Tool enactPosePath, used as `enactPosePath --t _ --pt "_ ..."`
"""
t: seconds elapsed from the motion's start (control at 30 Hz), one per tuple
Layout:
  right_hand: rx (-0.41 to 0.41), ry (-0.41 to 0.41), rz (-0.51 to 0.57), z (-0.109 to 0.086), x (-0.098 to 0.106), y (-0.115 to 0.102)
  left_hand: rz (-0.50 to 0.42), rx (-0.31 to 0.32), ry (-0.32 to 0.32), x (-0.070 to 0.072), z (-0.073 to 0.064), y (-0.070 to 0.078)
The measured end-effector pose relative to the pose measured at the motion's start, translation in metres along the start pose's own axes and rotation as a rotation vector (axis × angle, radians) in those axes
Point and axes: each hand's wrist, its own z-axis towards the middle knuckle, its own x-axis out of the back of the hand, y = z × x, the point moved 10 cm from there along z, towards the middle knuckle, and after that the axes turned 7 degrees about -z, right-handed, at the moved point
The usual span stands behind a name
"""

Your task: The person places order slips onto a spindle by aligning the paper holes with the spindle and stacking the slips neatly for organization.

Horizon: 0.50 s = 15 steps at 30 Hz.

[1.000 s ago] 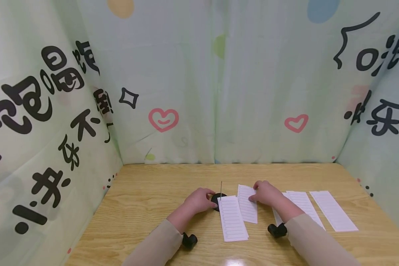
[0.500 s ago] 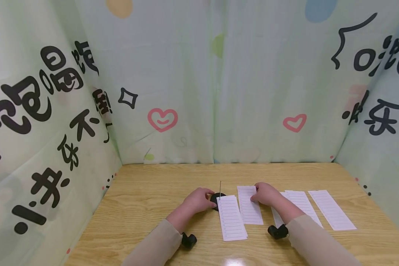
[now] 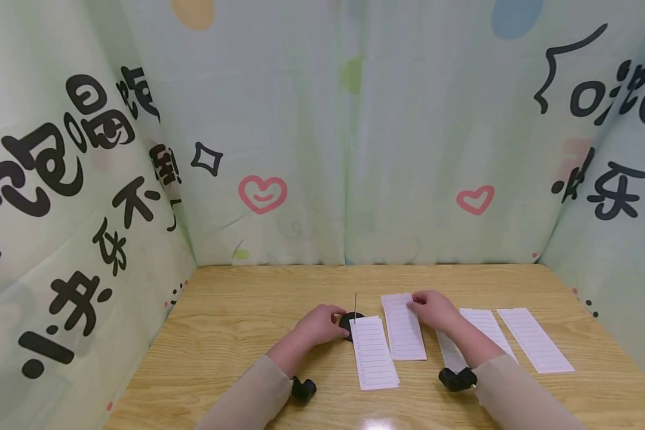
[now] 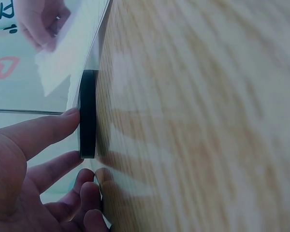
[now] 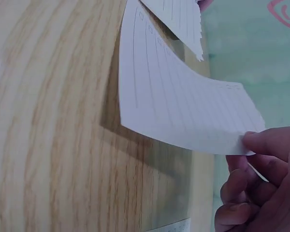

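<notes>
My left hand (image 3: 321, 324) holds the rim of a bill spike's round black base (image 4: 88, 116), thumb on top and forefinger at its side. The spike's thin upright pin (image 3: 356, 303) rises from this base. Lined white paper slips (image 3: 375, 352) are on the spike, covering part of the base and reaching toward the near edge. Just right of them, my right hand (image 3: 435, 310) pinches another lined slip (image 5: 183, 111) by its far right corner. That slip bends upward in the right wrist view, its held end raised off the table.
To the right, more lined slips (image 3: 489, 328) lie on the wooden table (image 3: 220, 334), partly hidden by my right forearm. One separate slip (image 3: 536, 340) lies farther right. A printed curtain (image 3: 322, 131) encloses the back and sides.
The right hand has shifted slightly right and lifted the far end of its slip, which has straightened and moved away from the spiked slips. My left hand stays at the base.
</notes>
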Motion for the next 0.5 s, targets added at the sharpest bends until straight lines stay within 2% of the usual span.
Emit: enactPosePath --t 0.17,0.5 --pt "-0.001 0.032 0.049 -0.005 0.007 -0.002 0.002 -0.005 -0.008 0.0 -0.001 0.001" --pt "0.061 0.101 0.136 -0.017 0.029 -0.016 0.004 -0.016 -0.008 0.0 0.0 0.0"
